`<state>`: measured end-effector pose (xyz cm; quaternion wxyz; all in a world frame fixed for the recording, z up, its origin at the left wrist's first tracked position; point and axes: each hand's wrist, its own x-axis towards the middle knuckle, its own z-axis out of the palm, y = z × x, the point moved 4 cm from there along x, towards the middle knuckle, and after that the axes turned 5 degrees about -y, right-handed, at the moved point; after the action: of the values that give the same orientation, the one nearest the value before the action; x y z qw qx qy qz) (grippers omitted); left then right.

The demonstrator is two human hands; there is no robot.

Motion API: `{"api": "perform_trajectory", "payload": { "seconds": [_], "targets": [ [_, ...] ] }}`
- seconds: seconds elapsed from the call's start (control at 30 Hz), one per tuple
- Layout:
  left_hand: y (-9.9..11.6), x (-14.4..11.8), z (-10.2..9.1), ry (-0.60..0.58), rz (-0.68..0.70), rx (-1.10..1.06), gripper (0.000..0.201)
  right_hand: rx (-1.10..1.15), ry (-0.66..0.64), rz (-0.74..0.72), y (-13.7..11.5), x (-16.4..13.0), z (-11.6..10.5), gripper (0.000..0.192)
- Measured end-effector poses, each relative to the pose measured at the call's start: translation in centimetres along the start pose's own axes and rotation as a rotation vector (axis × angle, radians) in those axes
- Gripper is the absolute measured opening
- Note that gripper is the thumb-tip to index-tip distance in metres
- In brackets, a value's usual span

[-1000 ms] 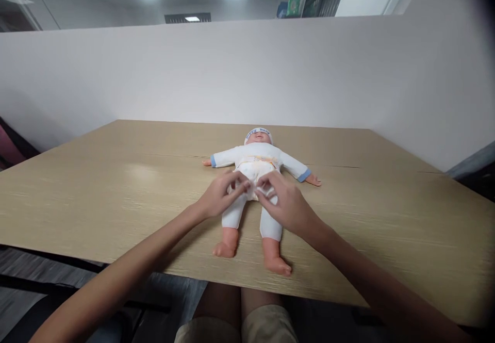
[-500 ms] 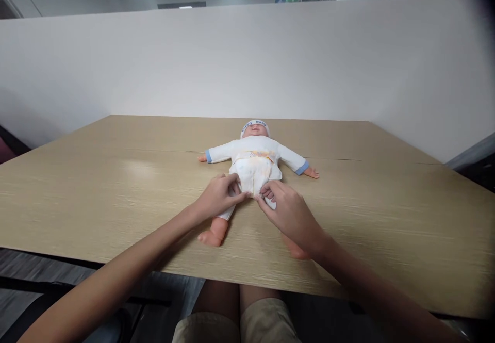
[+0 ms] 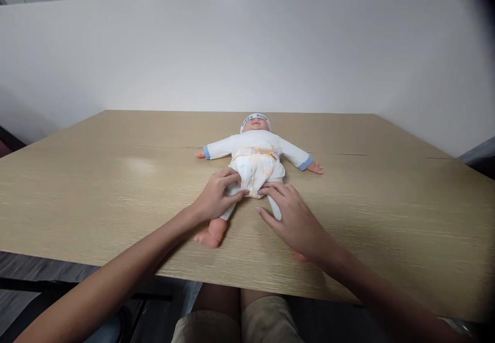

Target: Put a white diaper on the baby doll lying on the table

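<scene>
A doll (image 3: 255, 139) in a white long-sleeved top with blue cuffs lies on its back, legs toward me. A white diaper (image 3: 253, 170) with an orange-printed waistband covers its lower belly and crotch. My left hand (image 3: 220, 193) is closed on the diaper's leg edge at the left, thumb near the crotch; some fingertips are hidden. On the other side, my right hand (image 3: 292, 214) has its fingers stretched along the diaper's right leg edge, thumb apart from them. The doll's left-side foot (image 3: 211, 233) shows bare; the other is mostly behind my right hand.
The wooden table (image 3: 135, 198) has its front edge just above my knees. A white partition (image 3: 240, 49) rises behind and around it. Dark chair parts (image 3: 34, 307) show at the lower left.
My right hand has loosened from a pinch, its fingers straightening and its thumb moving away from the diaper. My left hand stays almost in place. The view has tilted slightly down.
</scene>
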<state>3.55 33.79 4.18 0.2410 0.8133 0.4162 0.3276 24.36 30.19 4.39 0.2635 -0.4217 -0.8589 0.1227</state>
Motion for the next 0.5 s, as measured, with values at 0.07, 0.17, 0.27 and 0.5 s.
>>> {"api": "perform_trajectory", "payload": {
  "seconds": [0.07, 0.17, 0.27, 0.5],
  "targets": [
    [0.2, 0.0, -0.1, 0.003, 0.022, -0.031, 0.019, 0.019, -0.022, 0.016, -0.1, -0.2, 0.1, 0.028],
    [0.3, 0.0, -0.2, -0.01, 0.022, -0.029, 0.02, 0.061, -0.052, 0.054, -0.3, -0.2, 0.1, 0.027],
    [0.3, 0.1, -0.2, -0.036, 0.037, 0.001, 0.024, 0.087, -0.06, 0.092, -0.2, 0.2, 0.2, 0.023],
    [-1.8, 0.3, 0.5, -0.011, -0.053, -0.164, 0.029, 0.152, 0.065, 0.19, 1.4, 1.1, 0.4, 0.023]
  ]
}}
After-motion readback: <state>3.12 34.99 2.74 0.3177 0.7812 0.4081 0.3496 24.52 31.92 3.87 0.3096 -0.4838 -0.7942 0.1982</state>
